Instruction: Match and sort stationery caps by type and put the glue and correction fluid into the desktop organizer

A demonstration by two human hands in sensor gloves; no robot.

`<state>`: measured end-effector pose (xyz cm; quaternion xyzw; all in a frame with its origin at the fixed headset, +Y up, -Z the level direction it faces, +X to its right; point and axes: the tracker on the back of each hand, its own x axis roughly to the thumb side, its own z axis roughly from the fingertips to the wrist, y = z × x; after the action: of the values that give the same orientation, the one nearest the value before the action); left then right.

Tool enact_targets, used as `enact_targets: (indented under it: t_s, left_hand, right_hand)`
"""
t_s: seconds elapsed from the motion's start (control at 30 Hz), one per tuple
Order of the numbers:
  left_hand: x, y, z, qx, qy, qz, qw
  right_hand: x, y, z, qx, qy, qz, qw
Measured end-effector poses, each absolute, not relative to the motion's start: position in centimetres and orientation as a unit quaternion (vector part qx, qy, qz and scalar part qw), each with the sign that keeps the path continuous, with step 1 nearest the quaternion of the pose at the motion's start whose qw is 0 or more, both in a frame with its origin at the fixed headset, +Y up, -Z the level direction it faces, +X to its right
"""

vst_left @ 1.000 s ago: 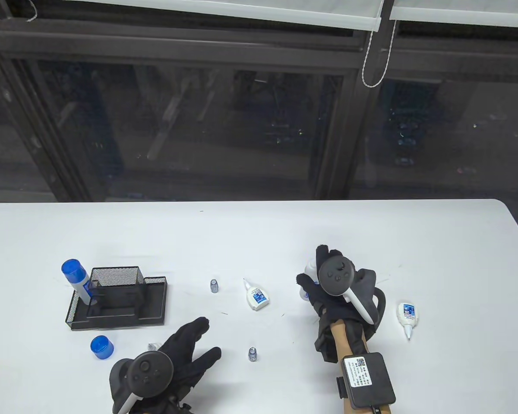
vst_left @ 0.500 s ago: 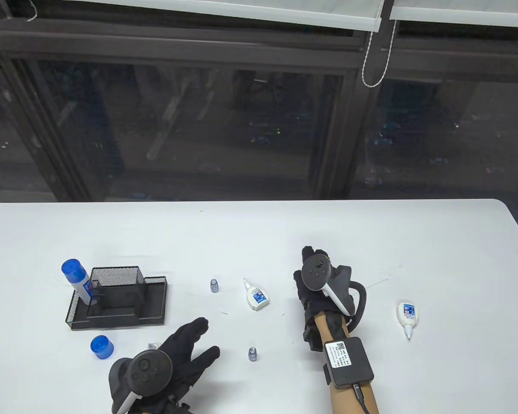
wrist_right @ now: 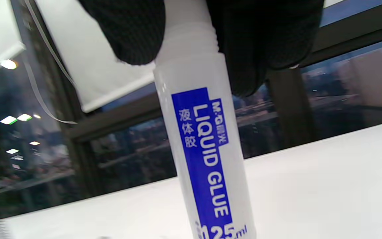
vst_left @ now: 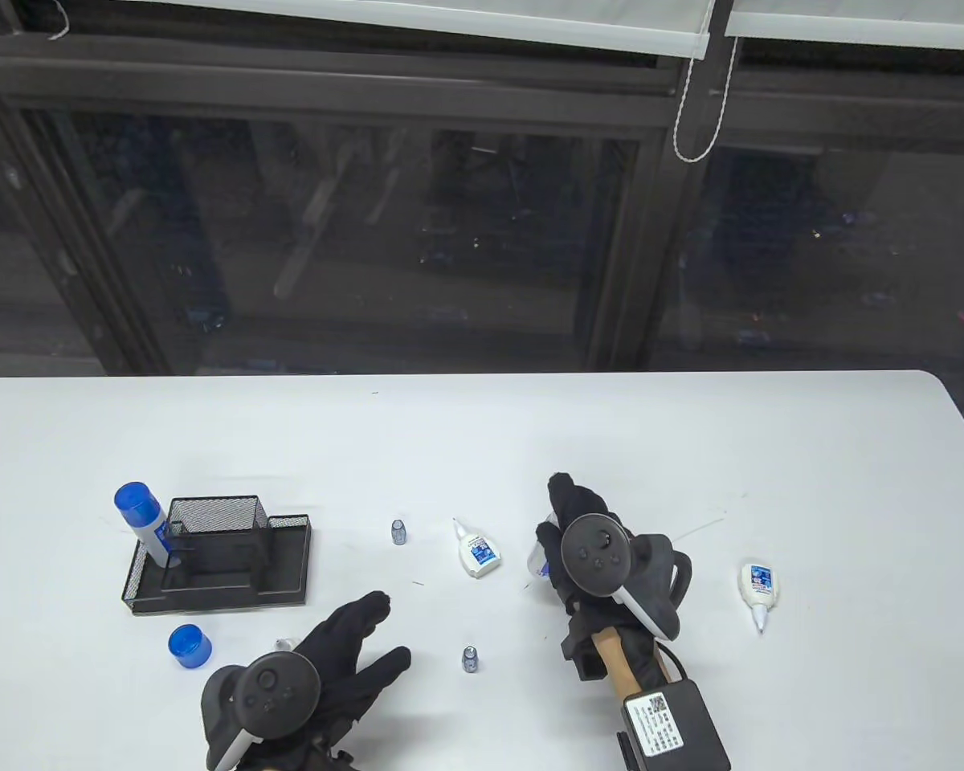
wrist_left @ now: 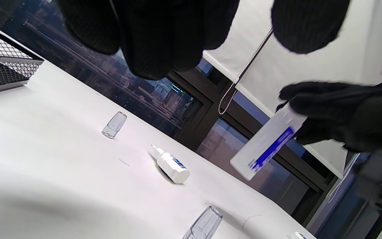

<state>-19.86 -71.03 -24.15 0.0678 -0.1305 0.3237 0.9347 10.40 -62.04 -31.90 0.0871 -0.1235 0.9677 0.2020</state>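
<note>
bright even light on table (vst_left: 691, 450); dark window (vst_left: 418, 241) reflections; wrist views slightly blurred

Table (vst_left: 691, 450) is looking smooth, matt white; the desktop organizer (vst_left: 217, 554) is showing black metal mesh. The liquid glue bottle (wrist_right: 204, 149) is showing translucent, slightly glossy plastic with a printed blue label, pinched by knitted black cloth fingers (wrist_right: 128, 30). Small caps (wrist_left: 114, 124) are looking clear glossy plastic, the loose cap (vst_left: 189, 646) translucent blue plastic.

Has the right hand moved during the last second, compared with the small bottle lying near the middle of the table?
Yes. The right hand, gripping the liquid glue bottle, shifted left, toward the small bottle, and slightly nearer the person.
</note>
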Motion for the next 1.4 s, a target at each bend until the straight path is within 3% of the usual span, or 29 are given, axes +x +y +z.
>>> enact_targets:
  t_s: [0.2, 0.43, 0.63, 0.8, 0.97, 1.13, 1.23, 1.4]
  left_hand:
    - [-19.1, -71.0, -23.8, 0.071, -0.154, 0.299, 0.939]
    - [-17.0, -71.6, -23.4, 0.053, -0.187, 0.268, 0.944]
    - [-15.9, -71.8, -23.2, 0.051, -0.204, 0.24, 0.948]
    - [-15.4, -71.8, -23.3, 0.058, -0.207, 0.237, 0.947]
    - [-15.2, -71.7, -23.2, 0.066, -0.206, 0.243, 0.946]
    - [-15.3, -71.2, -23.0, 0.069, -0.192, 0.32, 0.925]
    - [-14.9, -71.0, -22.7, 0.069, -0.2, 0.331, 0.92]
    - [-13.9, -70.8, -22.3, 0.065, -0.216, 0.346, 0.911]
  right_hand:
    - [8.4, -60.8, -26.9, 0.153, -0.126, 0.942, 0.27]
    - [6.7, -63.3, -24.3, 0.201, -0.111, 0.915, 0.332]
    - [6.5, -65.6, -24.0, 0.216, -0.091, 0.877, 0.419]
    - [6.7, -66.3, -24.0, 0.23, -0.093, 0.867, 0.431]
    - [7.6, -67.4, -24.2, 0.228, -0.052, 0.85, 0.472]
    - [8.2, -69.3, -24.1, 0.207, 0.012, 0.816, 0.54]
    - [7.3, -69.7, -23.8, 0.217, 0.04, 0.817, 0.534]
    - [5.8, -69.9, -23.3, 0.217, 0.024, 0.836, 0.504]
